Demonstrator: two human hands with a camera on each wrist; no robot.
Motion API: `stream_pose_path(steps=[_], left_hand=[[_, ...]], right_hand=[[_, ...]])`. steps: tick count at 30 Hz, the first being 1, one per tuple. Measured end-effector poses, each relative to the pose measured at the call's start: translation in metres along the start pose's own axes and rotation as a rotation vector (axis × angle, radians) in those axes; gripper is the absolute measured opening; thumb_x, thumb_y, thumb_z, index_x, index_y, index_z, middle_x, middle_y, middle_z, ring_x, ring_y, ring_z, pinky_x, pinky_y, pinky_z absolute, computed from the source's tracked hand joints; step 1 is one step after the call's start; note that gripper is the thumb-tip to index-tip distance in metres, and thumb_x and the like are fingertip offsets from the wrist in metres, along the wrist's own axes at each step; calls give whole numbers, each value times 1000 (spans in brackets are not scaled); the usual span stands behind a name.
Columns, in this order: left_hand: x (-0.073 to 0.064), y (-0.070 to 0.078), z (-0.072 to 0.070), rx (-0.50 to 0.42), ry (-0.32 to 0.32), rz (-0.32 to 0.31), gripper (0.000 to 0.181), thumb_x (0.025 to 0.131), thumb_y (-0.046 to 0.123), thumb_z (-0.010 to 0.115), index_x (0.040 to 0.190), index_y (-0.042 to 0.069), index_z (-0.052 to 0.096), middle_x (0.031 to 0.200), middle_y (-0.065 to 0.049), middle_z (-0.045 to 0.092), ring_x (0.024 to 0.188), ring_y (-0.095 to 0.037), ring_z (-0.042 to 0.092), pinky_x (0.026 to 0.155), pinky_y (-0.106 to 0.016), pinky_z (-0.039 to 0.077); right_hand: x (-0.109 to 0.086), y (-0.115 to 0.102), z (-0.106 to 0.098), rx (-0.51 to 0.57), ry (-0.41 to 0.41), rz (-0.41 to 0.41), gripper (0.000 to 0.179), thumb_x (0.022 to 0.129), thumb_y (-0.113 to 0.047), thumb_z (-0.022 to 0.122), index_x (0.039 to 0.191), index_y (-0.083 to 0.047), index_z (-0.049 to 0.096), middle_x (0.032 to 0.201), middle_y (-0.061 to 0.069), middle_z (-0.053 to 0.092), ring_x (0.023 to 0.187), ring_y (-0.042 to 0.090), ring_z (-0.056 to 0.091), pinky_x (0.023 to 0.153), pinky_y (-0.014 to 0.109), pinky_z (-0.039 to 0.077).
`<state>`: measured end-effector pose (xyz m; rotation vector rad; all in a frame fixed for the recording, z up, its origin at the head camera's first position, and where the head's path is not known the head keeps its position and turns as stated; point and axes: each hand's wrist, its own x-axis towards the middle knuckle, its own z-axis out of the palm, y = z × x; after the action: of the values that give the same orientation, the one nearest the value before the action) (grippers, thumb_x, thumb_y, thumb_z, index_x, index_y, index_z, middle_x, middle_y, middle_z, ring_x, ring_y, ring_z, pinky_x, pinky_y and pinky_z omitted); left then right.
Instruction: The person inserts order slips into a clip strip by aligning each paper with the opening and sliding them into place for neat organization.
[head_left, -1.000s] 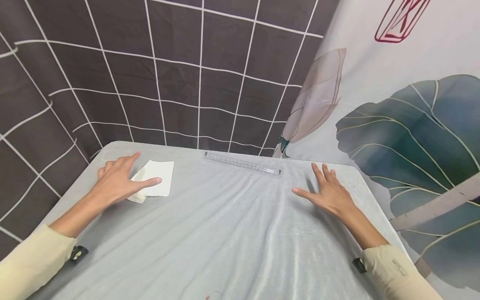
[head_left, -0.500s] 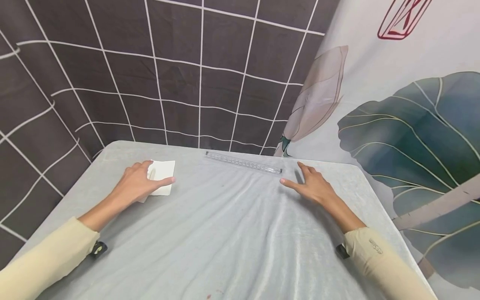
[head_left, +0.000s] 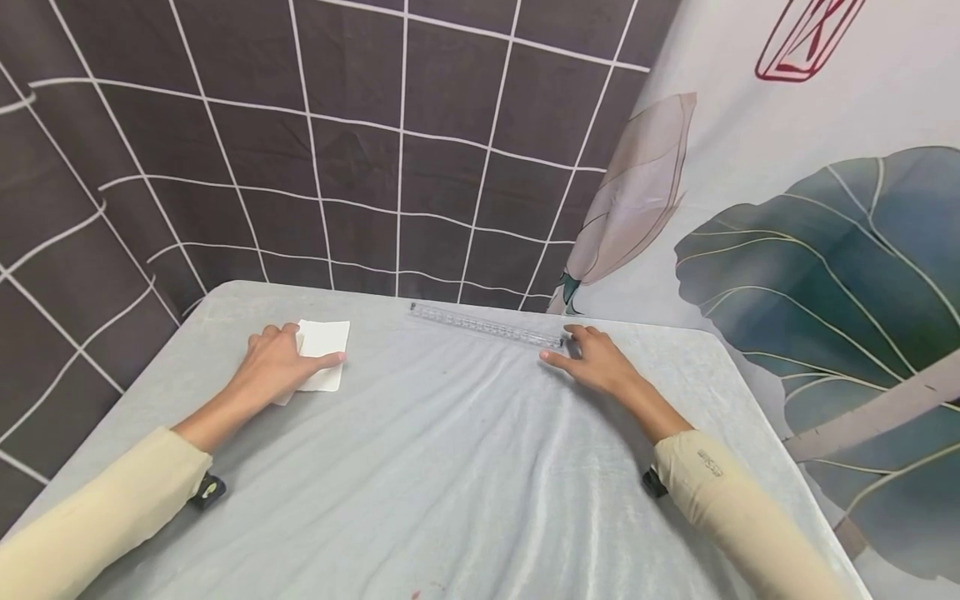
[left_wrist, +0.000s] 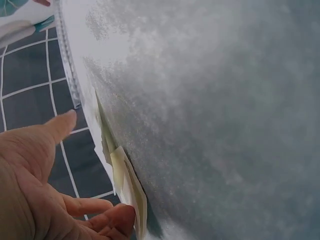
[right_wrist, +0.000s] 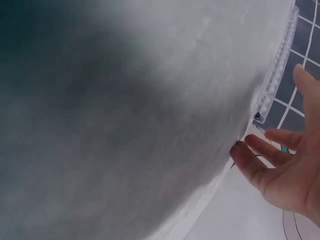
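Note:
My left hand [head_left: 272, 365] lies over the left part of a folded white paper sheet [head_left: 326, 340], its thumb stretched out above the sheet. In the left wrist view, the fingertips meet the raised fold of the paper [left_wrist: 131, 192], while the thumb stays apart. A long, clear plastic bar [head_left: 480, 325] with a beaded pattern and dark ends lies near the table's far edge. My right hand [head_left: 600, 362] is at its right end, thumb and fingers spread apart. In the right wrist view, the hand [right_wrist: 285, 165] shows nothing between its fingers, just short of the bar's end [right_wrist: 265, 107].
A wrinkled light grey cloth covers the table [head_left: 420, 467]. Behind it hangs a dark curtain [head_left: 360, 158] with white grid lines. A white drape [head_left: 637, 283] with printed leaves hangs along the right side.
The left hand has moved right and lower onto the paper, its fingers drawing in. The right hand has moved left to the end of the clear bar. Paper and bar stay in place.

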<state>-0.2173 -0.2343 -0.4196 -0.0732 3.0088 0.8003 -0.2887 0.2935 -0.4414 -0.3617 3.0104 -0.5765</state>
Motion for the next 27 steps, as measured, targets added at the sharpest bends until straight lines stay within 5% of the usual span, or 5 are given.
stream_pose_path(steps=[6,13,19,22,27], left_hand=[[2,-1,1,15,7,10,97,98,53,82,147,-24,49,128,-46,56,115,-61,49,89,-60,51],[2,-4,1,64,9,25,79,100,42,82,133,-25,55,123,-52,54,114,-66,50,95,-74,50],[3,-5,-1,52,-15,7,81,97,40,85,133,-25,54,125,-52,54,118,-68,51,96,-76,51],[14,-17,6,32,-6,21,83,93,39,88,136,-24,54,125,-50,57,120,-69,53,95,-75,52],[48,-59,32,26,46,79,75,88,38,93,127,-19,63,114,-40,68,111,-59,61,91,-66,56]], right_hand=[[34,45,29,-32,74,-147,94,102,-78,65,153,1,63,133,25,75,125,49,70,107,64,60],[13,-3,0,82,58,-193,43,107,-19,74,139,10,71,129,30,76,115,46,76,105,62,63],[12,-10,-5,85,52,-163,33,109,-9,72,137,9,73,122,25,80,113,39,77,105,57,64],[14,-9,-4,100,52,-161,30,109,-7,72,135,8,75,120,24,80,112,39,77,105,57,64],[16,-6,-4,112,52,-172,27,108,-6,74,132,6,77,116,23,82,110,39,77,104,57,65]])
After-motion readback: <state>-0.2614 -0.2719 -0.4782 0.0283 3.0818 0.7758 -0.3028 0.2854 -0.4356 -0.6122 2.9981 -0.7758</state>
